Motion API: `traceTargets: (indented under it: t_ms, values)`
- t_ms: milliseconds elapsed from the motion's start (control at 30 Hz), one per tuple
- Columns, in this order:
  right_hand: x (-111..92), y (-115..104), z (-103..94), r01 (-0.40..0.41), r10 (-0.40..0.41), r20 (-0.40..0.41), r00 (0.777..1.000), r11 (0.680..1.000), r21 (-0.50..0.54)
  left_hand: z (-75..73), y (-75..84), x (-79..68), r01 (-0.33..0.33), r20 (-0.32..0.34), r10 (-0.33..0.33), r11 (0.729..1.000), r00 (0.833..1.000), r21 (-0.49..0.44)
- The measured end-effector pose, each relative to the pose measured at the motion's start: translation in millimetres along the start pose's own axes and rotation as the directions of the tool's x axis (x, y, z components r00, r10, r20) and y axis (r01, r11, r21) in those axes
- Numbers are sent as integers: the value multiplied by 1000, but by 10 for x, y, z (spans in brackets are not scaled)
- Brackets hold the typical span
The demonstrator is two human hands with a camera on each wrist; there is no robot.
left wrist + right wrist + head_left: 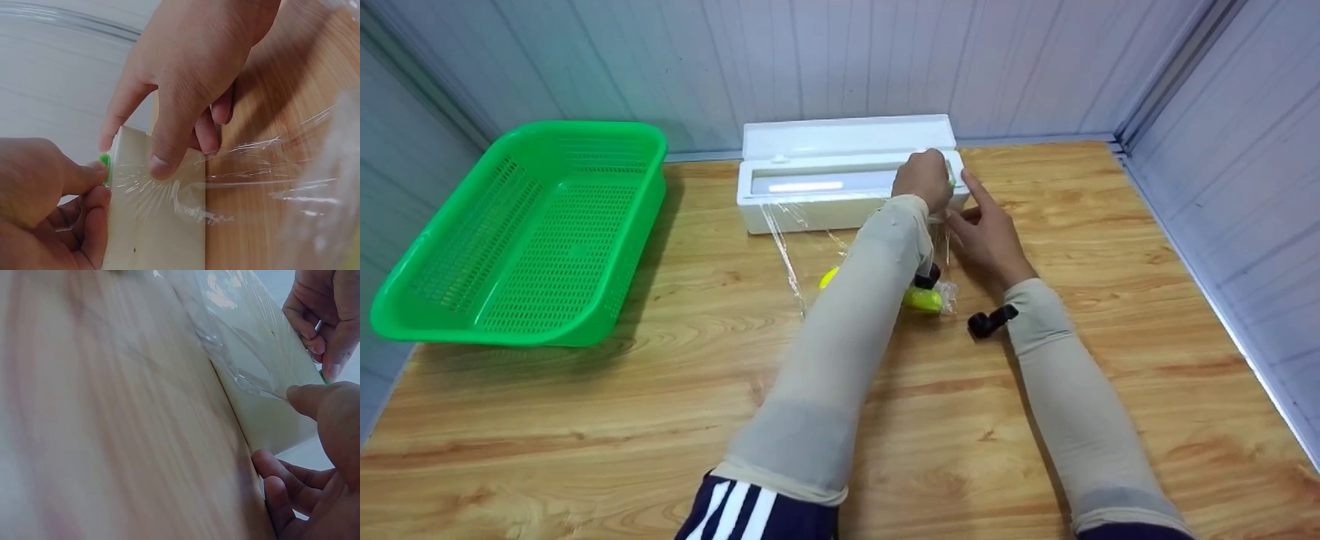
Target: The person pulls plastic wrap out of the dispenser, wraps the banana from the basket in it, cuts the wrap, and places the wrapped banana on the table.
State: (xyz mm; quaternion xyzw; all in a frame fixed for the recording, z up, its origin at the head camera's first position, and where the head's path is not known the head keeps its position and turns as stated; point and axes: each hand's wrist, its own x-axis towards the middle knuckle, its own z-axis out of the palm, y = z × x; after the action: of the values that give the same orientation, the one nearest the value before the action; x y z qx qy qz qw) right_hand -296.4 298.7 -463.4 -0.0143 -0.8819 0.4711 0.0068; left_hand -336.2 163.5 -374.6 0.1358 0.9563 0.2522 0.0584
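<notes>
A white cling film dispenser box (810, 217) stands at the back with its lid (847, 139) raised. Clear film (780, 240) hangs from its front edge and stretches toward the person. My left hand (922, 180) pinches the small green slider (105, 162) at the right end of the box's front top edge. My right hand (990, 236) holds that right end, thumb pressing the film onto the front face and other fingers around the end. Below the left forearm lies a bright yellow item (922, 300), with film at its side; the forearm hides its middle.
A green plastic basket (577, 247) with perforated walls stands on the left of the wooden table (660, 420). White panel walls (840, 60) close in the back and sides. Black straps (990, 322) with small devices sit at the wrists.
</notes>
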Motion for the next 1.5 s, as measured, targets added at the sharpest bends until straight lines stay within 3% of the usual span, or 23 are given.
traceTargets:
  t_ms: [133,333,567,1033,1267,1500]
  values:
    - [2,18,12,9,-9,1,1000,1000,-2,0,11,-25,24,14,-25,996,1000,85]
    - [18,36,-8,29,-29,-3,1000,999,-20,-13,37,-36,15,41,-26,969,999,248]
    - [13,24,-26,-9,9,25,1000,1000,28,-50,57,-42,32,76,-51,971,996,239]
    - [24,-8,6,10,-10,21,1000,1000,29,-115,11,-54,68,44,-78,978,996,197]
    - [18,-9,5,56,-56,18,998,998,1,-123,0,-60,75,2,-80,954,997,292]
    - [18,8,-1,60,-60,6,998,998,1,-118,-2,-39,123,0,-132,920,991,372]
